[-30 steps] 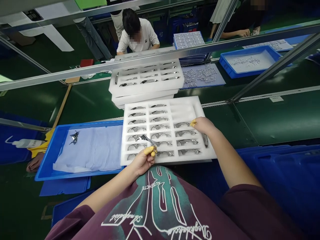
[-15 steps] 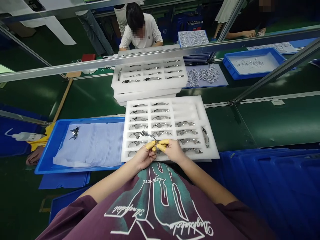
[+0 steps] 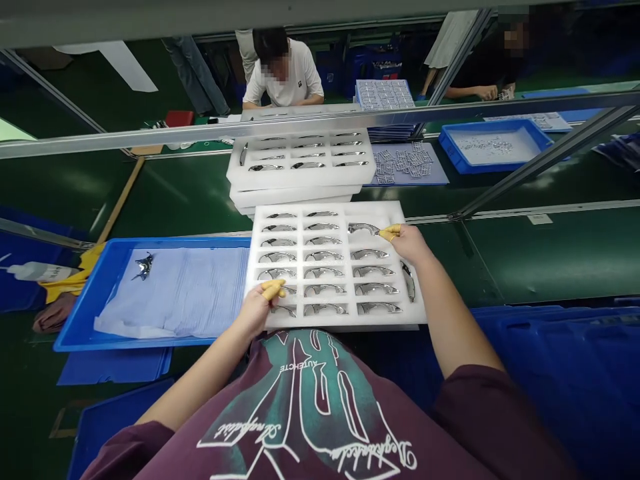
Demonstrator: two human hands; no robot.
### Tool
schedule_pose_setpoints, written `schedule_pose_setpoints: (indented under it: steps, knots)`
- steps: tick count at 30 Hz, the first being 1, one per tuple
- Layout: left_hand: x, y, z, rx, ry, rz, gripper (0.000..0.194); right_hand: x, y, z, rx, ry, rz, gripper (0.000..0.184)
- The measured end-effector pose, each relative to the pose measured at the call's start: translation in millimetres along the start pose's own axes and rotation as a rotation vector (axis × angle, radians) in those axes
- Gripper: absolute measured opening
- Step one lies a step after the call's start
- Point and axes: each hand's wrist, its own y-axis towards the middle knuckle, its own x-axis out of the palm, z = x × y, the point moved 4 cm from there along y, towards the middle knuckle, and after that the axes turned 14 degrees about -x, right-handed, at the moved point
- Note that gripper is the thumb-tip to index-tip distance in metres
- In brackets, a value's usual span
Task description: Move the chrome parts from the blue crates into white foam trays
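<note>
A white foam tray lies before me, its slots filled with curved, shiny chrome trim pieces. Yellow finger cots cover fingertips on both hands. My right hand pinches the right end of one chrome trim piece, which is at the upper part of the tray's right column. Over the lower left slots is my left hand, its fingers drawn together with nothing visible in them. It partly covers another chrome piece. One more piece sits upright in the slot along the tray's right side.
On the left, a blue tray holds white sheets and a dark shiny part. More foam trays are stacked ahead. A metal rail crosses above the bench. A co-worker sits opposite.
The chrome piece was between both hands near my body. My right hand has carried it forward and right to the tray's right column; my left hand has let go and moved left.
</note>
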Motion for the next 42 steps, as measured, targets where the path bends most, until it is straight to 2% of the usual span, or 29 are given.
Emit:
schedule_pose_setpoints:
  steps: [4,6,8,10,12,15,20,23,26,29,32,35,38,40,42]
  knots:
    - [-47.0,7.9,17.7,0.249,0.079,0.369,0.039,0.8,15.4,15.4,0.089,-0.101,-0.166,0.013]
    - [-60.8,10.3,19.8,0.278,0.138,0.470,0.043,3.2,17.4,18.0,0.112,-0.171,-0.208,0.012]
    - [-67.4,13.6,16.9,0.248,0.179,0.504,0.048,3.5,18.7,18.8,0.122,-0.252,-0.235,0.011]
    - [-67.6,17.7,10.0,0.187,0.166,0.463,0.049,2.6,19.6,19.0,0.121,-0.328,-0.259,0.011]
    - [-62.3,21.4,1.9,0.134,0.139,0.354,0.048,1.9,20.1,18.9,0.110,-0.402,-0.278,0.012]
    - [-53.6,22.9,-5.3,0.131,0.130,0.227,0.045,4.5,20.1,18.4,0.098,-0.529,-0.327,0.016]
    - [-51.8,25.0,-6.4,0.139,0.152,0.248,0.050,9.9,24.8,12.4,0.070,-0.770,-0.429,0.022]
    - [-54.9,30.1,-8.1,0.125,0.171,0.287,0.053,7.0,23.2,7.9,0.076,-0.809,-0.461,0.027]
    - [-57.3,35.3,-11.3,0.138,0.140,0.241,0.054,6.1,9.0,1.7,0.076,-0.821,-0.325,0.036]
    - [-58.0,37.5,-13.8,0.151,0.107,0.187,0.053,24.6,-14.0,-7.8,-0.064,-0.829,-0.163,0.053]
    - [-53.6,34.9,-13.4,0.156,0.100,0.138,0.046,52.7,-31.0,-6.9,-0.132,-0.808,-0.205,0.064]
    - [-50.1,29.2,-11.0,0.133,0.022,0.099,0.035,61.5,-36.0,1.7,-0.086,-0.784,-0.241,0.064]
    - [-62.9,27.9,-7.6,0.008,-0.077,0.132,0.029,54.4,-34.7,5.8,-0.072,-0.747,-0.176,0.064]
    - [-84.4,30.4,-2.9,-0.059,-0.098,0.167,0.029,48.2,-34.0,4.9,-0.015,-0.708,-0.081,0.063]
    - [-115.7,35.5,3.2,-0.059,-0.123,0.213,0.029,46.0,-35.2,-2.8,0.028,-0.671,0.083,0.063]
